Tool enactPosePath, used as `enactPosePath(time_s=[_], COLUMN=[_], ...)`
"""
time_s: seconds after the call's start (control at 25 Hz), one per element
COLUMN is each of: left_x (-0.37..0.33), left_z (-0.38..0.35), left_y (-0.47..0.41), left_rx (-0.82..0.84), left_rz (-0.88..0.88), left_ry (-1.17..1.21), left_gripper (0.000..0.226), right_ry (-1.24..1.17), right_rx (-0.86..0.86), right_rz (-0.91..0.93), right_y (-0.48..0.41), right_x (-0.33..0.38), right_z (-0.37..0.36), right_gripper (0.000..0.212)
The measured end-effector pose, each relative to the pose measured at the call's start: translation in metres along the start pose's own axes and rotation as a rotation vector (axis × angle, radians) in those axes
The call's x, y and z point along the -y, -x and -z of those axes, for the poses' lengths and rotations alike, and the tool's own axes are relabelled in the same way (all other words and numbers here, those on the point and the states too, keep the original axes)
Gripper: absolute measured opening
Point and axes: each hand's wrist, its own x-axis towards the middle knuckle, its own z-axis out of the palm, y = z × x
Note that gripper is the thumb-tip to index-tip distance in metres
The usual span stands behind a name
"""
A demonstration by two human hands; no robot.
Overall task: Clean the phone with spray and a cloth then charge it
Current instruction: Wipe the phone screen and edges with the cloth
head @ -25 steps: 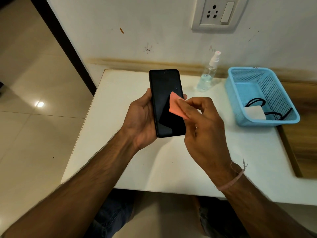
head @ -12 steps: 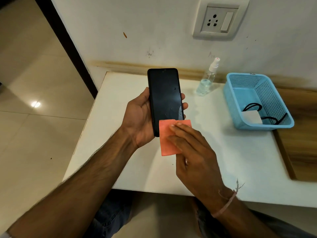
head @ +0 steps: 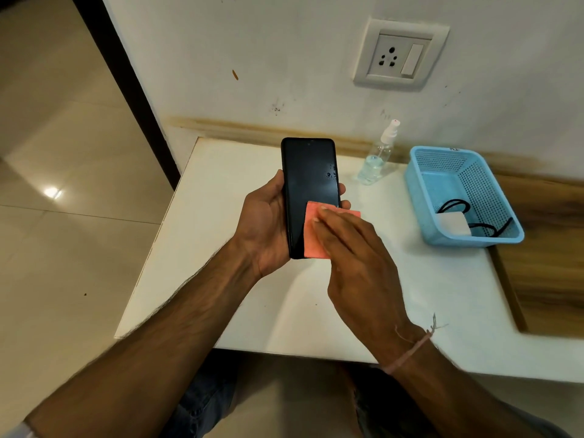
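My left hand (head: pixel 265 226) grips a black phone (head: pixel 308 178) upright above the white table (head: pixel 221 295), screen towards me. Droplets show on the screen's right side. My right hand (head: pixel 357 260) presses an orange cloth (head: pixel 314 240) flat against the lower half of the screen with straight fingers. A clear spray bottle (head: pixel 377 159) with a white nozzle stands at the table's back edge. A white charger (head: pixel 453 224) with a black cable lies in the blue basket (head: pixel 420 197) at the right. A wall socket (head: pixel 399 56) with a switch is above.
A wooden surface (head: pixel 550 248) adjoins the table on the right. The tiled floor (head: pixel 63 248) lies to the left, beyond the table's edge. My knees are below the table's front edge.
My right hand went from pinching the cloth at mid-screen to pressing it flat at the phone's lower end, then slid slightly up. The left hand kept its hold.
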Motion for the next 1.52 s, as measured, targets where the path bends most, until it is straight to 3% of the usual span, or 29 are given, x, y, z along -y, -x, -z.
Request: enactPosePath(time_s=[0.28,0.52,0.68,0.88,1.04,1.28,1.52], left_x=[-0.002,-0.001,0.000,0.000,-0.002,0.001,-0.002], left_z=[0.004,0.002,-0.001,-0.001,0.000,0.000,-0.002], left_y=[-0.001,-0.002,-0.001,-0.001,-0.001,0.000,-0.001], left_rx=[-0.022,-0.026,-0.036,-0.057,-0.072,-0.138,-0.082], left_rz=[-0.042,-0.019,0.017,-0.014,-0.015,-0.023,0.005], left_ry=[-0.061,-0.013,-0.014,0.009,-0.009,-0.049,0.001], left_gripper=[0.067,0.067,0.067,0.067,0.066,0.055,0.068], right_ry=[0.024,0.065,0.032,-0.001,0.036,0.022,0.019], right_rx=[0.116,-0.018,0.021,0.165,0.140,0.112,0.183], right_rz=[0.191,0.062,0.046,0.211,0.174,0.051,0.211], right_y=[0.018,-0.004,-0.025,0.008,0.008,-0.055,-0.012], right_x=[-0.002,-0.014,0.005,0.009,-0.015,-0.019,-0.001], right_z=[0.008,0.022,0.012,0.009,0.022,0.018,0.016], right_gripper=[0.064,0.033,0.040,0.059,0.047,0.048,0.049])
